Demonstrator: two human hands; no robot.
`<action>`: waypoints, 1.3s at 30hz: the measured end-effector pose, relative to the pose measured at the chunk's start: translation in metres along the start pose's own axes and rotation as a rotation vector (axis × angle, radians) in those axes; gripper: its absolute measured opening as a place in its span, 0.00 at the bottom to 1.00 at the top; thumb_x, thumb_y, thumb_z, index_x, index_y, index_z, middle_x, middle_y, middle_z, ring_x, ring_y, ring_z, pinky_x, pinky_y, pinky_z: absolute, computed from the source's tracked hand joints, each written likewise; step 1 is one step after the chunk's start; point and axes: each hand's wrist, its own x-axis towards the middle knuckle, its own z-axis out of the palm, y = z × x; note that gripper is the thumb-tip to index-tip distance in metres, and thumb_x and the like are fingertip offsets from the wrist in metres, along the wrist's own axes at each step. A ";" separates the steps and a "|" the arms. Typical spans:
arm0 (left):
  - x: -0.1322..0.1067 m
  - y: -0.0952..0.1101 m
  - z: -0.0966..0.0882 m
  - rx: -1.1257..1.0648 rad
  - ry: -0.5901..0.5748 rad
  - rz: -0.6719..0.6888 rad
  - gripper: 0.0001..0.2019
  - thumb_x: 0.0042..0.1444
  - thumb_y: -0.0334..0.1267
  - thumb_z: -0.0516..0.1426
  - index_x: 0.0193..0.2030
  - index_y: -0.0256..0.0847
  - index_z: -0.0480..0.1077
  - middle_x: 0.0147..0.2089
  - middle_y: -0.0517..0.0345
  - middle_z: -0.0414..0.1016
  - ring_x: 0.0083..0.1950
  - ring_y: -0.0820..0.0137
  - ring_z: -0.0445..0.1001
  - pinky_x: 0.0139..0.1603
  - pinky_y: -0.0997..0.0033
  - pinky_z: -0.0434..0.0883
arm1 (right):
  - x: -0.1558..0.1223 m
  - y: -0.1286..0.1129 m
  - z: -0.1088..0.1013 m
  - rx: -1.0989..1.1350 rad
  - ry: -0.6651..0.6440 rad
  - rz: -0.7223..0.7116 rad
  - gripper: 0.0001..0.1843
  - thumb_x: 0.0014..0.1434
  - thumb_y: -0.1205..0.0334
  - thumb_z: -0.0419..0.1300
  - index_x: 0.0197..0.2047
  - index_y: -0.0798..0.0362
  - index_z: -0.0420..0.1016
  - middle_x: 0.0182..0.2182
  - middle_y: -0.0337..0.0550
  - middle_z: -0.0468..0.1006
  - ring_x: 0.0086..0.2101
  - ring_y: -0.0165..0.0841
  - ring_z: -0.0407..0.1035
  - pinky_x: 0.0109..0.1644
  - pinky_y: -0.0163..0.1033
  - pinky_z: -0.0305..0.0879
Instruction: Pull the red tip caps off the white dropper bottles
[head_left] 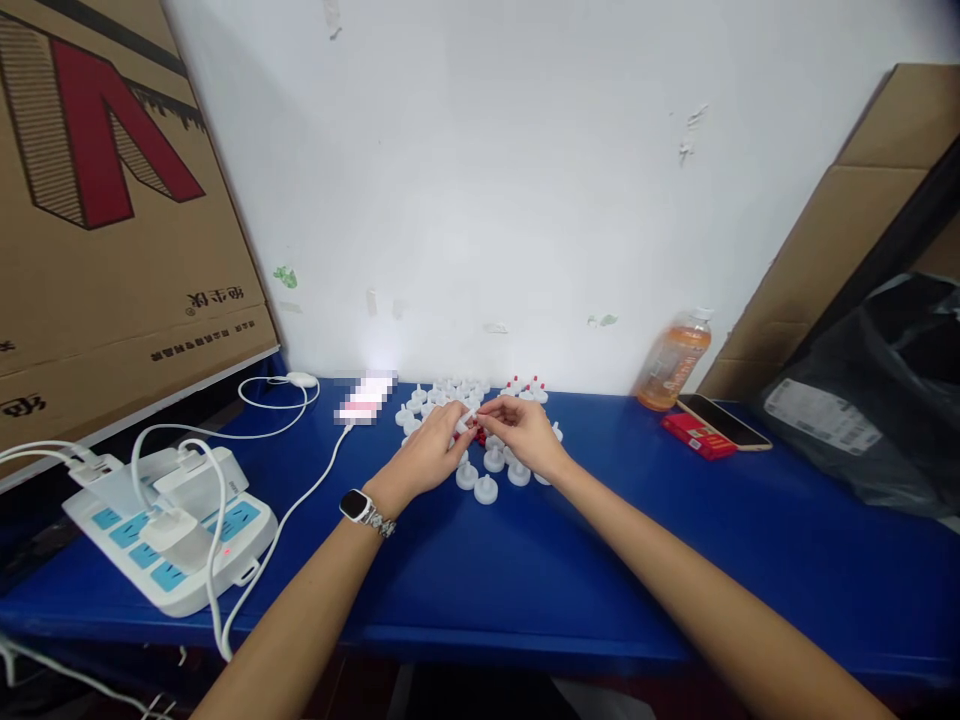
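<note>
Both my hands meet over a cluster of several small white round caps (486,489) on the blue table (525,580). My left hand (435,447), with a watch on its wrist, pinches a small white piece (466,420) between thumb and fingers. My right hand (521,428) is closed in a pinch on the other end of the same white piece. A small red part (480,436) shows just below the fingers. More white caps, some with red tips (525,387), stand in rows near the wall.
A white power strip (169,535) with plugged chargers and cables lies at the left. A large cardboard box (112,200) leans at the far left. At the right are an orange drink bottle (675,362), a phone (724,421) on a red pack, and a black bag (877,400).
</note>
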 end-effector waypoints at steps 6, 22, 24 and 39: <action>0.000 0.008 -0.002 0.004 -0.010 0.040 0.09 0.68 0.43 0.46 0.42 0.43 0.61 0.40 0.54 0.69 0.44 0.62 0.69 0.42 0.61 0.69 | -0.002 -0.006 -0.006 0.231 -0.019 0.059 0.19 0.48 0.50 0.71 0.38 0.52 0.77 0.25 0.38 0.79 0.25 0.31 0.73 0.33 0.38 0.69; -0.001 0.017 0.014 -0.001 0.102 0.123 0.27 0.70 0.45 0.46 0.71 0.39 0.44 0.63 0.38 0.63 0.62 0.55 0.67 0.63 0.47 0.67 | -0.004 -0.020 0.008 0.249 0.206 0.027 0.21 0.46 0.46 0.72 0.26 0.53 0.71 0.22 0.38 0.76 0.24 0.29 0.68 0.29 0.36 0.66; -0.001 0.015 0.014 0.003 0.084 0.108 0.29 0.70 0.45 0.46 0.72 0.38 0.43 0.62 0.37 0.63 0.63 0.54 0.66 0.63 0.46 0.67 | -0.005 -0.018 0.013 0.247 0.215 -0.001 0.20 0.47 0.48 0.71 0.25 0.53 0.70 0.22 0.38 0.76 0.24 0.29 0.68 0.29 0.36 0.65; 0.005 -0.002 0.005 0.113 0.126 0.027 0.27 0.66 0.46 0.51 0.69 0.41 0.50 0.56 0.46 0.67 0.58 0.57 0.66 0.61 0.50 0.66 | 0.060 0.012 -0.051 -0.375 0.203 -0.088 0.05 0.53 0.62 0.60 0.32 0.54 0.74 0.26 0.40 0.77 0.29 0.31 0.71 0.35 0.36 0.66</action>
